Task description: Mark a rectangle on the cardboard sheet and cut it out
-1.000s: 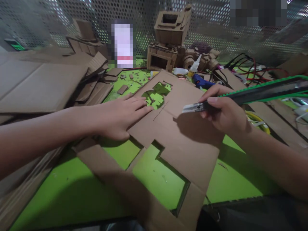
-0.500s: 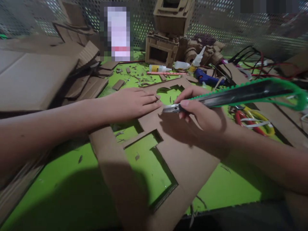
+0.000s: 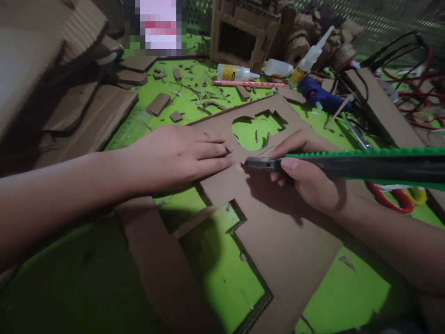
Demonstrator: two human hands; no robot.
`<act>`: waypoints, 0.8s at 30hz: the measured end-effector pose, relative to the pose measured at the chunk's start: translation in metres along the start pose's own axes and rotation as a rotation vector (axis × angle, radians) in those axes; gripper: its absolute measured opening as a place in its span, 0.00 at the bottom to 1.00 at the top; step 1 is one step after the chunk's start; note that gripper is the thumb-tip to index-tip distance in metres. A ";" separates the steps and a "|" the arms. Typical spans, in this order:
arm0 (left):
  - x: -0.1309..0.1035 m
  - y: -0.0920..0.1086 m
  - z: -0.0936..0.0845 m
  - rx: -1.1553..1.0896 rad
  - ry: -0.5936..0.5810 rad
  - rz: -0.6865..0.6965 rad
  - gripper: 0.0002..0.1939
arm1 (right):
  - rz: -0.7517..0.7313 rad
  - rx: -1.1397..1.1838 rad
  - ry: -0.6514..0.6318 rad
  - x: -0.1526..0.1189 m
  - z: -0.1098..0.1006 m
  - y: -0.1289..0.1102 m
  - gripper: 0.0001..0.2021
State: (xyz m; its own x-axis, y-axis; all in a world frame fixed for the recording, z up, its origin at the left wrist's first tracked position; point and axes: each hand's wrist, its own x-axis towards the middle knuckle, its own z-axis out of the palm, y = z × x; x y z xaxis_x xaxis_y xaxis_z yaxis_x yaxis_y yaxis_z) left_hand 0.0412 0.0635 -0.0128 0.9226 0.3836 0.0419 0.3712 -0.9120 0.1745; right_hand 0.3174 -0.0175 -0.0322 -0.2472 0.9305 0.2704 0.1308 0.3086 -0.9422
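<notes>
A flat cardboard sheet [image 3: 285, 236] with several cut-out openings lies on the green tabletop [image 3: 239, 273]. My left hand [image 3: 177, 155] rests flat on it, fingers stretched to the right, the tips just beside the blade. In my right hand [image 3: 306, 171] is a green and black utility knife [image 3: 375, 166], pinched near its front end between thumb and fingers. Its blade points left, with the tip at the cardboard surface below the rounded opening. Whether the tip has gone into the board is too small to tell.
Glue bottles [image 3: 236, 73], a pink pencil [image 3: 250, 83] and a blue glue gun [image 3: 323, 95] lie behind the sheet. Red and yellow scissors [image 3: 392, 197] are partly hidden by my right arm. Cardboard pieces [image 3: 83, 120] are stacked at left; a cardboard box [image 3: 243, 37] stands at the back.
The view has moved closer and lower over the sheet. The utility knife's rear end now runs out of the right edge. Both hands keep nearly the same place on the cardboard.
</notes>
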 end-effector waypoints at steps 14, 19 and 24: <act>-0.007 -0.010 0.012 -0.108 0.045 -0.007 0.30 | -0.022 -0.258 0.051 -0.005 0.013 -0.013 0.05; -0.006 -0.008 0.011 -0.105 0.041 -0.028 0.29 | -0.049 -0.327 0.009 -0.005 0.020 -0.017 0.05; -0.007 -0.010 0.010 0.002 0.120 0.095 0.28 | -0.016 -0.276 0.066 -0.010 0.019 -0.010 0.07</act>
State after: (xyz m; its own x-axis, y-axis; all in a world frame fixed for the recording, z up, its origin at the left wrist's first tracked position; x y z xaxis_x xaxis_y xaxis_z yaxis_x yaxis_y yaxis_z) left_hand 0.0317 0.0681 -0.0242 0.9343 0.3102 0.1757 0.2834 -0.9452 0.1621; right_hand 0.3001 -0.0336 -0.0292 -0.1898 0.9331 0.3055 0.3856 0.3570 -0.8508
